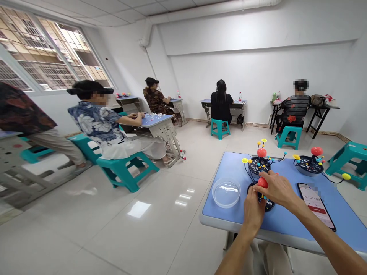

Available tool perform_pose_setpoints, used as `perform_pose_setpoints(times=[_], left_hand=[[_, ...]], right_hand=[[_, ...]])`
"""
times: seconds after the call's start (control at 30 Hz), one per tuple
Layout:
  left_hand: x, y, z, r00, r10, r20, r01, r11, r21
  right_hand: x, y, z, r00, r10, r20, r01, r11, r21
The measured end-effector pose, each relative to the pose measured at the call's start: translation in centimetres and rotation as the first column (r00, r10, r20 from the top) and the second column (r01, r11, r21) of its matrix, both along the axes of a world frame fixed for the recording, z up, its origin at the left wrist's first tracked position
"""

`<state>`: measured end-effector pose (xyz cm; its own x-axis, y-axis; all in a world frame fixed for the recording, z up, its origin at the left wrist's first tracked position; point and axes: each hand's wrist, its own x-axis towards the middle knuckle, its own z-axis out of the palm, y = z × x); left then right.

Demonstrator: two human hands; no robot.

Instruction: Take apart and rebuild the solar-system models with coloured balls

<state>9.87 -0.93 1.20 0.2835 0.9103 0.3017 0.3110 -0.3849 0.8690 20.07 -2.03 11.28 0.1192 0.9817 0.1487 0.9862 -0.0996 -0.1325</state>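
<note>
On the blue desk (229, 162) in front of me stands a small solar system model with a red ball (263, 183) above a round black base (270, 207). My left hand (254, 210) closes on its near left side, fingers at the ball and base. From the right, my right hand (276, 189) reaches over the same model with its fingers bent around the ball's top and side. The two hands cover much of the model, so the exact grip points are hidden. Just behind it is a second solar system model (259, 165) with coloured balls on thin arms.
A third solar system model (309, 165) stands at the back right. A clear round dish (226, 193) lies at the left edge, and a phone (317, 204) showing a timer lies right of my hands. Several people sit at other desks; a teal stool (349, 162) stands at right.
</note>
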Motion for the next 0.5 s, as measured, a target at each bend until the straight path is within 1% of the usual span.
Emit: perform_pose_setpoints(times=[0.07,0.13,0.2,0.3,0.37,0.5], left_hand=[[0.18,0.42,-0.32,0.997,0.021,-0.070,-0.018,0.999,0.046],[0.17,0.64,-0.61,0.987,0.039,-0.153,-0.023,0.994,0.102],[0.16,0.71,-0.73,0.973,0.052,-0.225,-0.023,0.991,0.131],[0.33,0.70,-0.54,0.946,0.073,-0.317,-0.034,0.991,0.128],[0.53,0.69,-0.31,0.928,0.075,-0.364,-0.034,0.993,0.117],[0.85,0.80,-0.06,0.918,0.057,-0.393,-0.016,0.994,0.106]], right_hand=[[-0.10,0.15,0.05,1.000,0.017,-0.010,-0.017,0.999,-0.046],[0.09,0.20,0.18,0.999,0.017,-0.037,-0.019,0.998,-0.065],[0.35,0.20,0.41,0.997,0.032,-0.066,-0.037,0.996,-0.078],[0.51,0.21,0.67,0.994,0.057,-0.093,-0.065,0.994,-0.086],[0.43,0.21,0.68,0.994,0.050,-0.101,-0.057,0.996,-0.067],[0.25,0.16,0.55,0.994,0.026,-0.103,-0.031,0.999,-0.045]])
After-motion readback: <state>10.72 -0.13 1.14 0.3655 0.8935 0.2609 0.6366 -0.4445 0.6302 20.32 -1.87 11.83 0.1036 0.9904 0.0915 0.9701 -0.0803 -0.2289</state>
